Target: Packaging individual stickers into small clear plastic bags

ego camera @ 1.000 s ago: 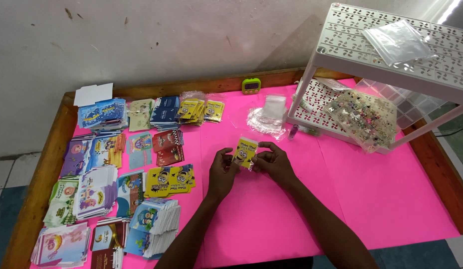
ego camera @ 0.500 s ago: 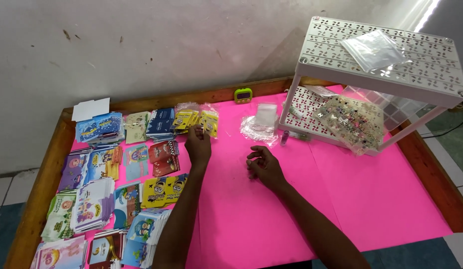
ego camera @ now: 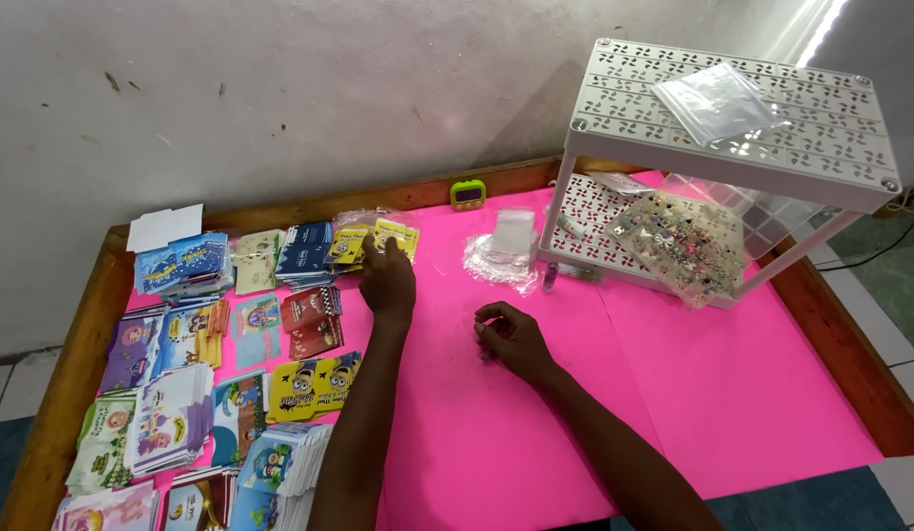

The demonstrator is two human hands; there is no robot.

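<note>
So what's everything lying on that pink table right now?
pink sheet table cover: one, pink, across the wooden-rimmed table.
stacks of printed cards: many, mixed colours, in rows on the left side.
yellow card packs in clear wrap: one small pile, far end of the rows, under the left fingertips.
blank white card: one, far left corner.
small green timer: one, on the far wooden rim.
clear plastic bags pile: one pile, beside the shelf.
white perforated plastic shelf: one, two tiers, far right.
clear bag of small trinkets: one, on the lower tier.
empty clear bag: one, on the top tier.
left hand: reaching onto the yellow packs.
right hand: curled, on the pink sheet, whether it holds anything cannot be told.
</note>
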